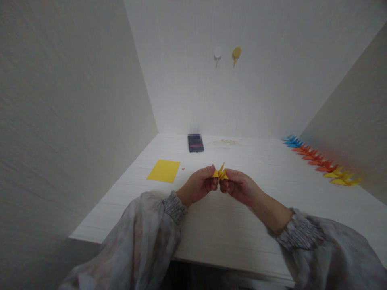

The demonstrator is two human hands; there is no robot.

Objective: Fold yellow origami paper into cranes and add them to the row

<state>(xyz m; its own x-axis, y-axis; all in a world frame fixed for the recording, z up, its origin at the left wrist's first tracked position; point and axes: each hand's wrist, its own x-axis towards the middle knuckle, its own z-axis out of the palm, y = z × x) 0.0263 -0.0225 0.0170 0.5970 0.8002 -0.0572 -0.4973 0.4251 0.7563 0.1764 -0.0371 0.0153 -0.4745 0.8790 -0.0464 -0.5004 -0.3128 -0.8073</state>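
Note:
Both of my hands meet above the middle of the white table (pixel 229 225), pinching a small folded piece of yellow paper (pixel 220 173) between their fingertips. My left hand (pixel 198 186) grips its left side with fingers curled. My right hand (pixel 238 186) grips its right side the same way. The paper's pointed flaps stick up between the thumbs. A flat yellow paper square (pixel 163 170) lies on the table to the left of my left hand.
A row of folded paper figures runs along the right wall: blue (pixel 292 141), orange-red (pixel 314 158) and yellow (pixel 341 177). A dark small object (pixel 195 143) lies at the back of the table. Two round hooks (pixel 226 54) hang on the back wall.

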